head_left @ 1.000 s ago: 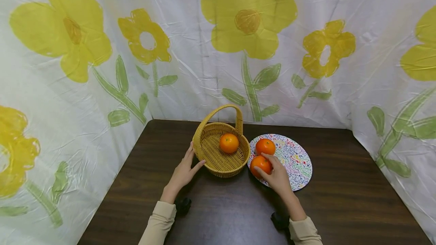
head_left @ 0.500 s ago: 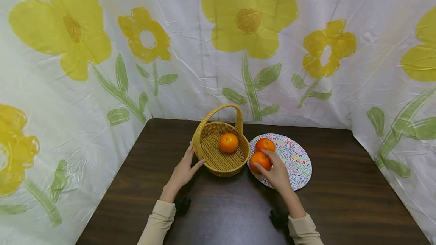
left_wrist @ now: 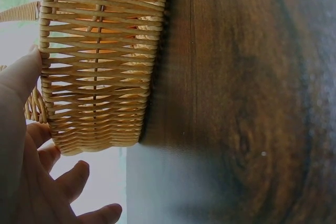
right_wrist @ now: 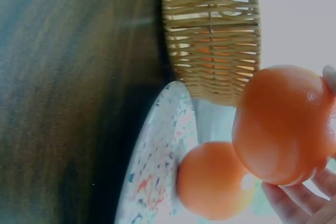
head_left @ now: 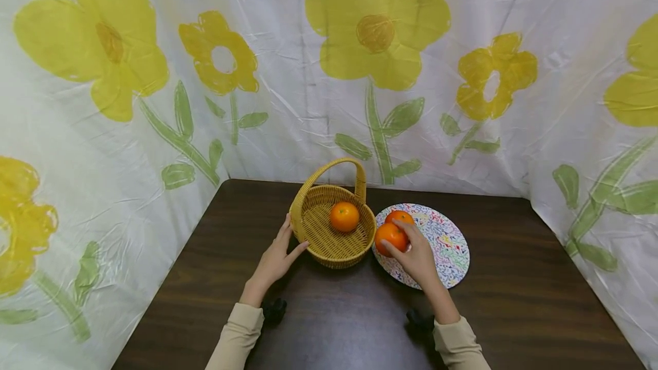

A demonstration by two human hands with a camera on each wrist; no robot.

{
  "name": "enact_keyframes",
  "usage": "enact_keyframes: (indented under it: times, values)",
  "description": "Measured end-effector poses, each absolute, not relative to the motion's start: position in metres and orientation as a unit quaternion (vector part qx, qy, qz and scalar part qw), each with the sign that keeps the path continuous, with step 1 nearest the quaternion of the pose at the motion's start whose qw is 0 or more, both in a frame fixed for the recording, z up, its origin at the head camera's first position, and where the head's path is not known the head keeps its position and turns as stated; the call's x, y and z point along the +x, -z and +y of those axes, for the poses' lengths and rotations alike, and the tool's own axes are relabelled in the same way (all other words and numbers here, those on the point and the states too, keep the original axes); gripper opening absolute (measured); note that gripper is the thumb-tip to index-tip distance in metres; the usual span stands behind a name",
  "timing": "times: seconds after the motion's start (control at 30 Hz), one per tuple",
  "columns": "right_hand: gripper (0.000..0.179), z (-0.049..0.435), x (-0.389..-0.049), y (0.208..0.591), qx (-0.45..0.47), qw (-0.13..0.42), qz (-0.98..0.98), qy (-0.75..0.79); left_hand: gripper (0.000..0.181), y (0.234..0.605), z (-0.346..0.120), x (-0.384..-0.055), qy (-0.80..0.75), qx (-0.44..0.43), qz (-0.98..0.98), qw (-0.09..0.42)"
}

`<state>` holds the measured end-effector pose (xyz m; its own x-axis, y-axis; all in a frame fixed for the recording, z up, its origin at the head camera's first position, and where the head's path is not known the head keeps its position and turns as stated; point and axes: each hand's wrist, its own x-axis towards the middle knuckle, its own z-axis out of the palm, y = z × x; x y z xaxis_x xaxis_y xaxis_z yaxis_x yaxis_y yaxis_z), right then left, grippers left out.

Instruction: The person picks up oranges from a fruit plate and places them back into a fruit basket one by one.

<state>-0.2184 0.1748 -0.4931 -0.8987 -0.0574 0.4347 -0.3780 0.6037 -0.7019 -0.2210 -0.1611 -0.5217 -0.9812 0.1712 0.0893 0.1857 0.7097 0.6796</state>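
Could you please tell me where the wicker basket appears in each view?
Head: basket just below centre, left of the plate.
Left wrist: basket upper left, beside the left hand.
Right wrist: basket top, right of centre, partly behind the held orange.
Shared landmark: the dark table under it.

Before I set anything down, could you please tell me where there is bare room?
The dark table is bare right of the patterned plate, left of the left hand, and in front of the wicker basket. The plate's left is crowded: the right hand holds an orange near another orange.
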Motion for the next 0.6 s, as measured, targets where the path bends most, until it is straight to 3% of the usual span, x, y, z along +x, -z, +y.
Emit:
enact_keyframes:
  times: [0.6]
  values:
    - [0.052,0.170,-0.225,0.480,0.135,0.181,-0.882,-0.415,0.074,0.523,-0.161,-0.222,0.369,-0.101,-0.924,0.011]
